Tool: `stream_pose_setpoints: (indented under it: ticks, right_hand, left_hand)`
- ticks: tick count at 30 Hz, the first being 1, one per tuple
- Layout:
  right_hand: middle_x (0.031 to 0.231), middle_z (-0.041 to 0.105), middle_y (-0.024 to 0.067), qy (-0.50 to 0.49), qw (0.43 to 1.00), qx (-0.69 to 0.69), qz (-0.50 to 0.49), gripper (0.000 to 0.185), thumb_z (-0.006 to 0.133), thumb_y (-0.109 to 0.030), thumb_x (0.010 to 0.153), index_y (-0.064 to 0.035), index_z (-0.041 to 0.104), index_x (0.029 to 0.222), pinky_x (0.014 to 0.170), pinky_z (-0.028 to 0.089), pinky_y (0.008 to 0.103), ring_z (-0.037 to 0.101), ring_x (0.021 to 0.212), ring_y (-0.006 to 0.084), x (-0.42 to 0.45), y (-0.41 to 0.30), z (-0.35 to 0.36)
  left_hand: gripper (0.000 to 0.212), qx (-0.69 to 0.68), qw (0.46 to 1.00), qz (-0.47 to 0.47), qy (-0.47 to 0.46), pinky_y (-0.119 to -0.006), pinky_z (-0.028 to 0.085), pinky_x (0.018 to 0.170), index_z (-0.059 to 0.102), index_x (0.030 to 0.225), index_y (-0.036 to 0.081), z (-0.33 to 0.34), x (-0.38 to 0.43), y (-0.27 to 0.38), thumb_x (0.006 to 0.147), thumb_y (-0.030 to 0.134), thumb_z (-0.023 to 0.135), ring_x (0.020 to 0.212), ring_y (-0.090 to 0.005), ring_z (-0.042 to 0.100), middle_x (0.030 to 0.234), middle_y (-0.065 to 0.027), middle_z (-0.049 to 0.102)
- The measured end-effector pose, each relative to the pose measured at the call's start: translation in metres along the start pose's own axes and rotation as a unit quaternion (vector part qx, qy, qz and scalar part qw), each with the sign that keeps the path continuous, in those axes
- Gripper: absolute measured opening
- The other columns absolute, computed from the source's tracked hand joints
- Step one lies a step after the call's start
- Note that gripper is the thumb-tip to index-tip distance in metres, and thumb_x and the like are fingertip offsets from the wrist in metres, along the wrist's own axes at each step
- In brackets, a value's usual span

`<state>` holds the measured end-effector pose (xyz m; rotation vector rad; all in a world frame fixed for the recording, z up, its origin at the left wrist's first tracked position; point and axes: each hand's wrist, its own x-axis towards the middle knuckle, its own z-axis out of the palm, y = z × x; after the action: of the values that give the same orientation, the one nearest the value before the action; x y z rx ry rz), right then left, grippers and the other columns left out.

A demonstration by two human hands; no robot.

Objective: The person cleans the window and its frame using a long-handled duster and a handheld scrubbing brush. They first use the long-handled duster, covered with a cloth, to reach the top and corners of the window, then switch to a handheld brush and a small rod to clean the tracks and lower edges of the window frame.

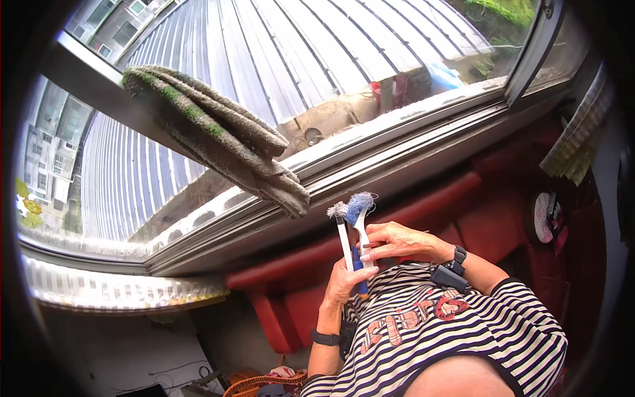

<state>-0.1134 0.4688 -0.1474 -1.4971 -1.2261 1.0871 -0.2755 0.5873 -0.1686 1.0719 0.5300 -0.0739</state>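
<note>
My left hand grips a slim white-handled brush with a frayed pale head. A blue tool handle with an orange end also lies in that grip; what it belongs to is mostly hidden. My right hand has its fingers around the white handle of a second brush, whose head is a tuft of blue bristles. This handle runs down towards my left thumb. Both brush heads point up towards the window, side by side. The tools are held in front of my striped shirt.
A folded grey-green towel hangs over the window frame just beyond the brushes. The window track runs across the view. Below it stands a red sofa. A woven basket holds things at bottom; a checked cloth hangs right.
</note>
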Motion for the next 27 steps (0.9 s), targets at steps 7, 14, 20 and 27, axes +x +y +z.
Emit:
stream_pose_setpoints:
  ticks: [7, 14, 20, 27]
  right_hand:
    - [0.103, 0.061, 0.0153, 0.111, 0.989, 0.033, 0.097, 0.049, 0.058, -0.041, 0.086, -0.0045, 0.057, 0.119, 0.087, 0.045, 0.0348, 0.058, 0.101, 0.0252, -0.058, 0.007, -0.030]
    - [0.109, 0.062, 0.0176, 0.299, 0.936, -0.051, 0.181, 0.054, 0.053, -0.046, 0.086, -0.0018, 0.057, 0.117, 0.088, 0.044, 0.0343, 0.058, 0.104, 0.0285, -0.151, 0.069, -0.056]
    - [0.093, 0.063, 0.0121, 0.425, 0.868, -0.005, 0.257, 0.048, 0.055, -0.042, 0.086, -0.0014, 0.059, 0.111, 0.078, 0.047, 0.0335, 0.060, 0.084, 0.0218, -0.206, 0.077, -0.044]
    - [0.091, 0.066, 0.0084, 0.430, 0.853, 0.021, 0.295, 0.049, 0.055, -0.043, 0.087, -0.0040, 0.058, 0.117, 0.074, 0.049, 0.0313, 0.060, 0.079, 0.0167, -0.213, 0.091, -0.038]
  left_hand:
    - [0.020, 0.071, 0.991, 0.115, 0.023, -0.022, 0.042, 0.069, 0.060, 0.090, 0.004, 0.023, 0.026, 0.031, 0.072, 0.000, 0.068, 0.077, -0.0077, 0.054, 0.085, 0.0003, 0.061]
    - [0.040, 0.035, 0.887, 0.374, 0.268, -0.030, 0.047, 0.072, 0.051, 0.108, -0.002, -0.040, 0.003, 0.090, 0.076, 0.019, 0.062, 0.082, -0.0199, 0.056, 0.091, -0.0113, 0.058]
    - [0.049, 0.077, 0.859, 0.419, 0.284, -0.030, 0.047, 0.067, 0.055, 0.106, -0.007, -0.043, 0.018, 0.071, 0.091, 0.038, 0.047, 0.080, -0.0226, 0.056, 0.094, -0.0158, 0.058]
    - [0.039, 0.079, 0.868, 0.382, 0.306, -0.031, 0.052, 0.062, 0.056, 0.107, -0.008, -0.019, 0.037, 0.075, 0.089, 0.026, 0.055, 0.083, -0.0250, 0.060, 0.102, -0.0196, 0.060]
